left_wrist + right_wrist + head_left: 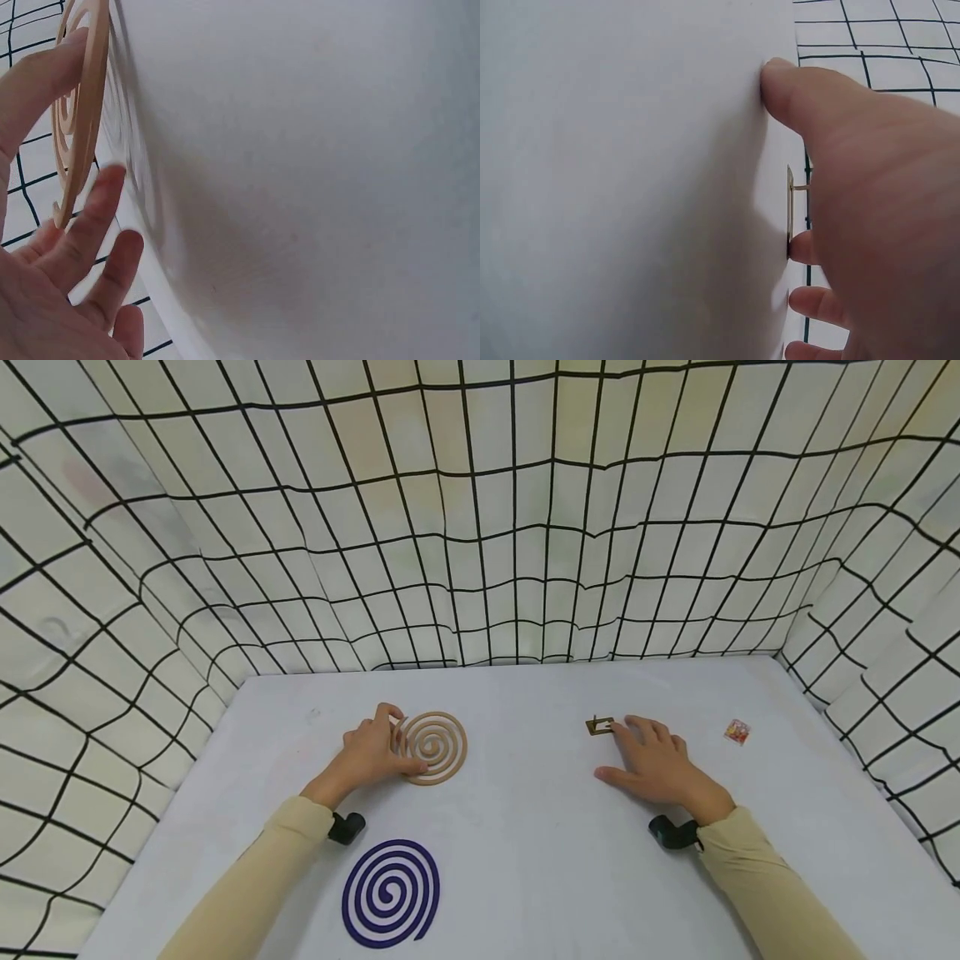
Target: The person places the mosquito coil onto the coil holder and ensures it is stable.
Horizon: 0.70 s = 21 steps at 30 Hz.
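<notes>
My left hand (pixel 367 752) pinches a tan mosquito coil (pixel 453 727) by its left side. In the left wrist view the thumb lies on the coil's face (pixel 94 97), fingers are on the other side, and the coil is tilted just above the table. At the right, my right hand (pixel 660 768) rests on the table with fingers spread. Its index fingertip touches one end of a small flat brass-coloured metal piece (pixel 592 727) with an upright prong, likely a coil stand. That piece (pixel 790 210) is partly hidden by the hand in the right wrist view.
A dark purple-blue spiral coil (pixel 390 893) lies flat near the front left of the white table (pixel 525 860). Beyond the right hand lies a small red-and-white printed square (pixel 737 732). Black netting (pixel 513 527) over white cloth walls encloses the back and sides.
</notes>
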Tool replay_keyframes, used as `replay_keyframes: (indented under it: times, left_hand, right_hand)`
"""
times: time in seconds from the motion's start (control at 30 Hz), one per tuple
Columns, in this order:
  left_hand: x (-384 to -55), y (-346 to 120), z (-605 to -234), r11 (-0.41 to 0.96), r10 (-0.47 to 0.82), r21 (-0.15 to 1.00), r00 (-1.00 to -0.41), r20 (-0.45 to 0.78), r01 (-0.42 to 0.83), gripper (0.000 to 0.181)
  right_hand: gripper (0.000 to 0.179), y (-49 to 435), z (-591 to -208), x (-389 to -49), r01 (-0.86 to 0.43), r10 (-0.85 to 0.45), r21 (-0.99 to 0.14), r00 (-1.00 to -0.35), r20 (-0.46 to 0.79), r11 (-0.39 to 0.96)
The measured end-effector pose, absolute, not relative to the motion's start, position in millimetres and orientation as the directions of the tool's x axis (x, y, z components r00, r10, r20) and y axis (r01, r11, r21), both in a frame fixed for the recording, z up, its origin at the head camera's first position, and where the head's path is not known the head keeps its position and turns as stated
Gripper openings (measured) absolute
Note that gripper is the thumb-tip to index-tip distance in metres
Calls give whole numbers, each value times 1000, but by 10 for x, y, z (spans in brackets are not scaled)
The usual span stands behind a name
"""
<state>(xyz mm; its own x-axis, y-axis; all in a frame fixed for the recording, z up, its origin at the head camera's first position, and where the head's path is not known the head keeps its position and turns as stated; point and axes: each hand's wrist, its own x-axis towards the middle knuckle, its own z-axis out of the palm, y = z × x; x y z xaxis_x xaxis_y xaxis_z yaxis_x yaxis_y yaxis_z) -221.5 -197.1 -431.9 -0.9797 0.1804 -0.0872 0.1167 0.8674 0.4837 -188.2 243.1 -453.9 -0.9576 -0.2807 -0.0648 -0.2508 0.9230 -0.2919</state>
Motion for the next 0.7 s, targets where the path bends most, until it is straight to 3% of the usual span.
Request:
replay_keyframes:
  times: [0.3,0.53,0.7]
  left_hand:
    - [-2224,-1986,-4346,782,224,615,-967,-124,102,90]
    - [-2258,-2032,-4333,707,236,706,-955,-179,42,100]
    - [-2294,-1995,-4355,667,260,744,-950,-175,45,93]
  right_hand:
    - [80,2417,-4587,-1886,-260,-289,-300,-956,-57,918]
    - [79,2404,-4617,-1915,-268,-298,-309,-953,-51,912]
    - [80,2406,-4591,-1913,-262,-293,-303,-954,-63,916]
